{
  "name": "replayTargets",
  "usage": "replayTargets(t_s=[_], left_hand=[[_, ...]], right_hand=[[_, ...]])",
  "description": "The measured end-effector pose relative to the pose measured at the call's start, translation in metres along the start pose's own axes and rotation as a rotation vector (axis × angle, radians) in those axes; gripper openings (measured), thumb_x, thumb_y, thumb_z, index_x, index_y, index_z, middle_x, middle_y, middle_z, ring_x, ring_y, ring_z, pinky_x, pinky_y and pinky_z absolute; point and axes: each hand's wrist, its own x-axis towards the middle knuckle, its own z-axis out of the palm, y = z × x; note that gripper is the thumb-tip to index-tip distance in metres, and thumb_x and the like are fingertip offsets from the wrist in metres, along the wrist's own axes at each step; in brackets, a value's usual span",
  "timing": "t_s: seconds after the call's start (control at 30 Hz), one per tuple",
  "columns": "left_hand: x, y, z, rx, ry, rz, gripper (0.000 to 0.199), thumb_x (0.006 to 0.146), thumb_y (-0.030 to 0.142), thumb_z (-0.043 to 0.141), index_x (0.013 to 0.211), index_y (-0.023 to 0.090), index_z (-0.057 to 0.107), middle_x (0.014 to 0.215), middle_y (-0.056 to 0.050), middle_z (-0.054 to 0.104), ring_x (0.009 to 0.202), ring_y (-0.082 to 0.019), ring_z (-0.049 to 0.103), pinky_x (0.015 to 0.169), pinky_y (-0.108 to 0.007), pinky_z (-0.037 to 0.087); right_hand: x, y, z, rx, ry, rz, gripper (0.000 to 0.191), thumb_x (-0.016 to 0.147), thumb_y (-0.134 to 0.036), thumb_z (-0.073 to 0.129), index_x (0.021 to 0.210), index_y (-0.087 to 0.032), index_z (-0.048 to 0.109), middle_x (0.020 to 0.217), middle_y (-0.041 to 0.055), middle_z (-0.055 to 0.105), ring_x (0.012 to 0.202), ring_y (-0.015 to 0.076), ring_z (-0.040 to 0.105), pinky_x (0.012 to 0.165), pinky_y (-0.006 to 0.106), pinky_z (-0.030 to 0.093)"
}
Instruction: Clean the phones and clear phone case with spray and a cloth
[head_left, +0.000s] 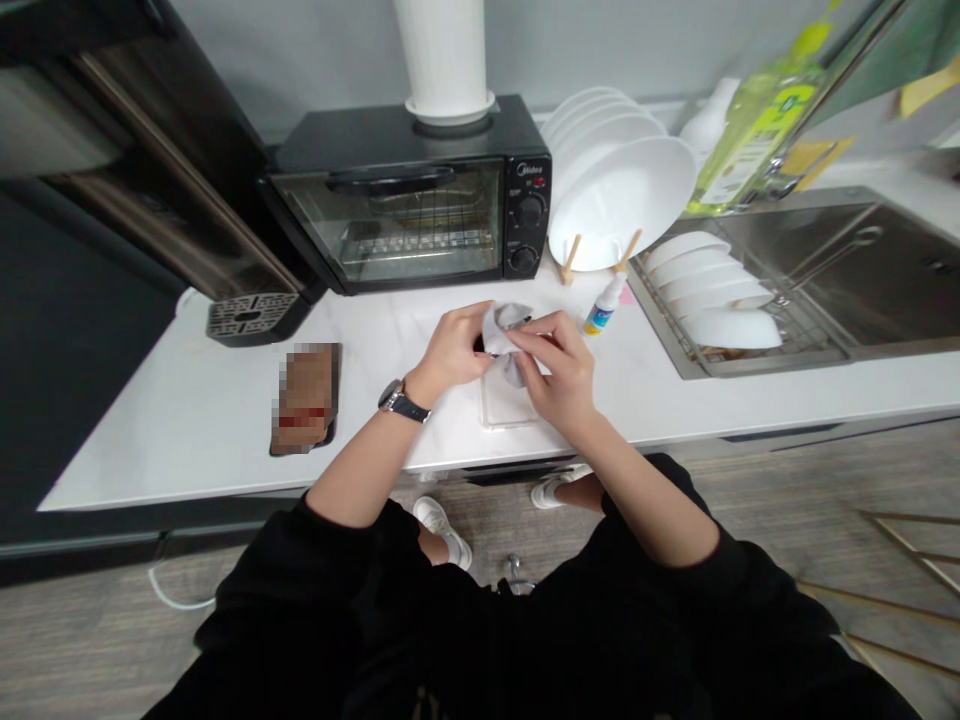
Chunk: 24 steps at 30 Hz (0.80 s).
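My left hand (pixel 454 350), with a watch on its wrist, is closed around a dark phone (pixel 478 344), most of which is hidden by the fingers and a cloth. The light grey cloth (pixel 496 330) is pinched in my right hand (pixel 559 370) and pressed against the phone. Under both hands, a clear phone case (pixel 510 412) lies flat on the white counter. A small spray bottle (pixel 604 305) with a blue and yellow label stands just beyond my right hand. Farther left lies another phone (pixel 306 400), its surface blurred out.
A black toaster oven (pixel 405 200) stands behind my hands, with a white pot (pixel 444 60) on top. White plates (pixel 622 195) stand in a rack beside it. Bowls (pixel 712 290) sit in the sink (pixel 840 345) at right, near a green soap bottle (pixel 761 130). A dispenser (pixel 251 315) is at left.
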Motion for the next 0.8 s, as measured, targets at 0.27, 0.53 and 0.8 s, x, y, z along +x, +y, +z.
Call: replayTargets(t_s=[0.27, 0.53, 0.8], left_hand=[[0.0, 0.008, -0.003, -0.169, -0.016, -0.078, 0.04, 0.084, 0.047, 0.072, 0.112, 0.019, 0.074, 0.114, -0.008, 0.081, 0.105, -0.029, 0.079, 0.093, -0.04, 0.063], [0.002, 0.002, 0.0, 0.037, 0.005, 0.06, 0.021, 0.087, 0.024, 0.063, 0.102, 0.019, 0.076, 0.102, -0.008, 0.079, 0.093, -0.025, 0.076, 0.082, -0.035, 0.059], [0.002, 0.003, -0.001, 0.046, -0.034, 0.047, 0.023, 0.089, 0.023, 0.061, 0.107, 0.019, 0.076, 0.104, -0.009, 0.077, 0.094, -0.023, 0.076, 0.082, -0.034, 0.058]], right_hand=[[-0.002, -0.01, 0.005, 0.047, -0.056, -0.08, 0.038, 0.104, -0.014, 0.058, 0.134, -0.032, 0.07, 0.105, 0.0055, 0.068, 0.097, 0.0193, 0.068, 0.072, 0.033, 0.059], [0.005, 0.016, -0.007, 0.004, 0.06, 0.054, 0.027, 0.104, -0.022, 0.062, 0.124, -0.032, 0.078, 0.097, 0.0039, 0.066, 0.091, 0.0202, 0.065, 0.074, 0.038, 0.057], [0.005, 0.018, -0.008, -0.003, 0.091, 0.083, 0.026, 0.102, -0.019, 0.064, 0.12, -0.031, 0.078, 0.094, 0.0026, 0.065, 0.088, 0.0192, 0.065, 0.073, 0.038, 0.057]])
